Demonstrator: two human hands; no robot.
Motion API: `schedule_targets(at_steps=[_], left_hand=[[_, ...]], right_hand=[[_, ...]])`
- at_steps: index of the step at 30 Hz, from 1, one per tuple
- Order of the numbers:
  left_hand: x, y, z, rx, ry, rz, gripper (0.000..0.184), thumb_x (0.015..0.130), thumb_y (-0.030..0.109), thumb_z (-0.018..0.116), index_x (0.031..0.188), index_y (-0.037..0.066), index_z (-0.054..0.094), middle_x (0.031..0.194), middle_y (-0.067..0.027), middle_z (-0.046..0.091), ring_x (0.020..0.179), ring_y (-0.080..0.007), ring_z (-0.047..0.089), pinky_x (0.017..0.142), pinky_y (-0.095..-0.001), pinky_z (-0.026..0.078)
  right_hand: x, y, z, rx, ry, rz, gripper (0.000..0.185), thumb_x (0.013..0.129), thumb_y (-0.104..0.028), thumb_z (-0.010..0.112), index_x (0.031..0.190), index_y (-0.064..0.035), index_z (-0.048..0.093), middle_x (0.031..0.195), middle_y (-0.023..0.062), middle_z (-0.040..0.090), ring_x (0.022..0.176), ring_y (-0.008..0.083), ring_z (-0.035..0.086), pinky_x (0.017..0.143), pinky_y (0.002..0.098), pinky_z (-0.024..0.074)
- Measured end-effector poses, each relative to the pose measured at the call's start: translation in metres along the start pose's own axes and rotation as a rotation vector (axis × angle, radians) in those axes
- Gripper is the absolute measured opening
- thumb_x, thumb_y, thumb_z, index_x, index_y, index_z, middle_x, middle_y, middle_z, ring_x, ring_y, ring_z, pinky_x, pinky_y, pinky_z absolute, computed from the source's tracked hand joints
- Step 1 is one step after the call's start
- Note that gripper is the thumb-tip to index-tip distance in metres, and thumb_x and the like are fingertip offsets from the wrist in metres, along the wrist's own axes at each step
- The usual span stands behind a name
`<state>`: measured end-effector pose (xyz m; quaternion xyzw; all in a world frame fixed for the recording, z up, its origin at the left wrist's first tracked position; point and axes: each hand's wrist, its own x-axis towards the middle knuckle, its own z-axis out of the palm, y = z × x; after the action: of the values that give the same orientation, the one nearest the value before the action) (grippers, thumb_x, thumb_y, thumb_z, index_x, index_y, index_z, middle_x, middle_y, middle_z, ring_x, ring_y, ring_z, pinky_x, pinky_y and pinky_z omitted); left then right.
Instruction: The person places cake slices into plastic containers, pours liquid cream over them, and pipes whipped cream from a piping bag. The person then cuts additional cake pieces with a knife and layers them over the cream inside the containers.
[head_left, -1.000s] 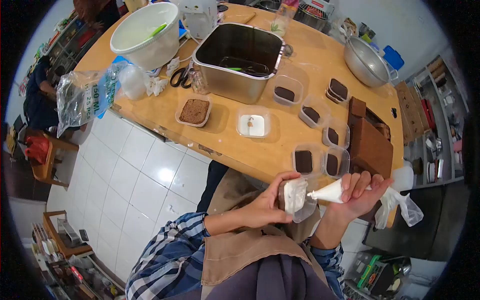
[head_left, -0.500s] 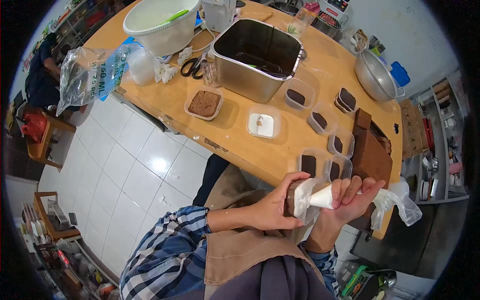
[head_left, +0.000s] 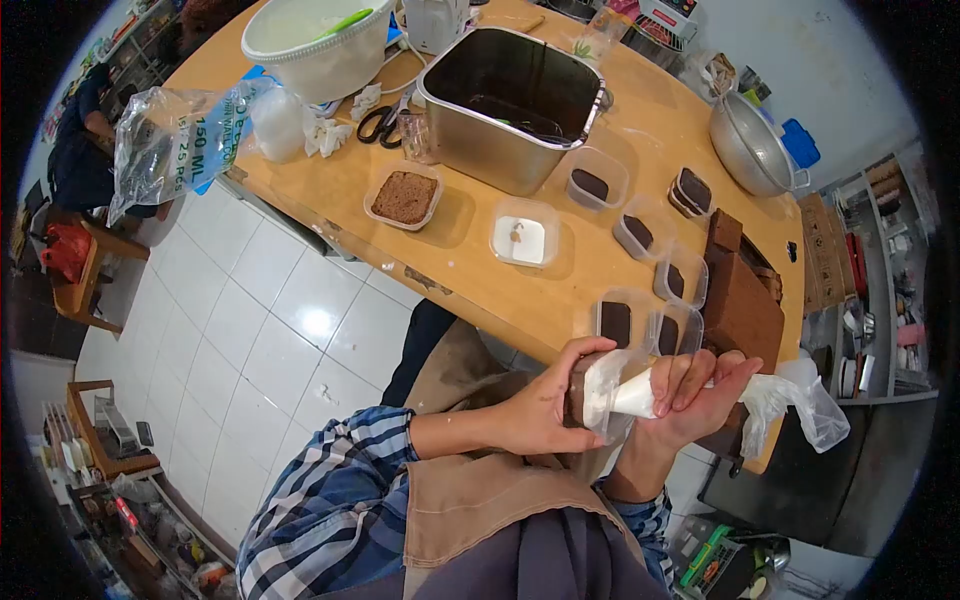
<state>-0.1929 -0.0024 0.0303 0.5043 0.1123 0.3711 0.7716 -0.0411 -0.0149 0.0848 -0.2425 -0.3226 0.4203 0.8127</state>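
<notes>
My left hand point(head_left: 545, 405) is wrapped round a small clear plastic cup point(head_left: 607, 390), tilted toward the right, with brown cake and white cream showing inside. In my right hand point(head_left: 700, 400) a piping bag point(head_left: 640, 393) of white cream is squeezed, its tip inside the cup's mouth and its twisted end trailing to the right. Close beyond my hands stand clear cups with dark cake, such as one cup point(head_left: 617, 321) and another cup point(head_left: 675, 331). A block of brown cake point(head_left: 745, 312) lies to the right of them.
On the table point(head_left: 440, 270) stand a tub with white cream point(head_left: 523, 236), a tub with brown cake point(head_left: 404, 198), a large metal container point(head_left: 490, 140), scissors point(head_left: 378, 128) and a white basin point(head_left: 320, 60). A metal pot point(head_left: 750, 145) sits at the right edge. A person point(head_left: 85, 150) is at far left.
The view has shifted slightly. Both hands keep their hold on the cup and piping bag, and the bag's fingers have tightened a little nearer the cup.
</notes>
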Motion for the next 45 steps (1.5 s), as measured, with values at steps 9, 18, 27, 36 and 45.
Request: schedule_targets(at_steps=[9,18,27,36,45], left_hand=[[-0.002,-0.002,0.003,0.028,-0.028,-0.016,0.092,0.067,0.004,0.077,0.137,0.007,0.018,0.129,-0.0097,0.035,0.124,-0.0197,0.033,0.104,-0.0332,0.026],[-0.005,-0.004,0.000,0.100,-0.024,0.002,0.094,0.068,0.006,0.077,0.140,0.008,0.016,0.134,-0.0102,0.030,0.128,-0.0199,0.028,0.106,-0.0329,0.025],[-0.007,-0.006,-0.003,0.009,0.021,-0.014,0.100,0.067,0.010,0.080,0.142,0.005,0.014,0.137,-0.0098,0.031,0.128,-0.0196,0.033,0.105,-0.0328,0.027],[0.000,-0.027,-0.004,0.505,0.101,0.462,0.077,0.061,0.007,0.083,0.117,0.007,0.031,0.113,-0.0145,0.039,0.112,-0.0286,0.046,0.097,-0.0408,0.037],[0.002,-0.030,-0.002,0.586,0.097,0.498,0.072,0.062,0.003,0.080,0.115,0.008,0.031,0.112,-0.0158,0.039,0.112,-0.0337,0.048,0.095,-0.0449,0.038]], right_hand=[[0.003,0.000,0.006,-0.030,0.031,-0.095,0.045,0.099,-0.044,0.027,0.082,-0.0171,0.058,0.039,0.0010,0.030,0.026,0.0103,0.021,0.026,0.0240,0.0271],[0.000,-0.003,0.000,-0.006,0.122,-0.166,0.045,0.100,-0.042,0.026,0.076,-0.0162,0.053,0.039,0.0029,0.032,0.026,0.0109,0.023,0.027,0.0240,0.0285],[-0.007,-0.017,0.010,-0.161,0.163,-0.342,0.040,0.099,-0.045,0.027,0.074,-0.0164,0.039,0.040,0.0025,0.034,0.027,0.0110,0.026,0.028,0.0242,0.0262],[-0.008,-0.010,0.000,-0.018,0.088,-0.237,0.039,0.100,-0.044,0.022,0.078,-0.0172,0.041,0.041,0.0039,0.037,0.027,0.0126,0.029,0.029,0.0263,0.0296],[-0.008,-0.002,-0.006,0.047,0.007,-0.201,0.041,0.099,-0.047,0.023,0.076,-0.0172,0.040,0.041,0.0041,0.037,0.027,0.0124,0.029,0.029,0.0260,0.0297]])
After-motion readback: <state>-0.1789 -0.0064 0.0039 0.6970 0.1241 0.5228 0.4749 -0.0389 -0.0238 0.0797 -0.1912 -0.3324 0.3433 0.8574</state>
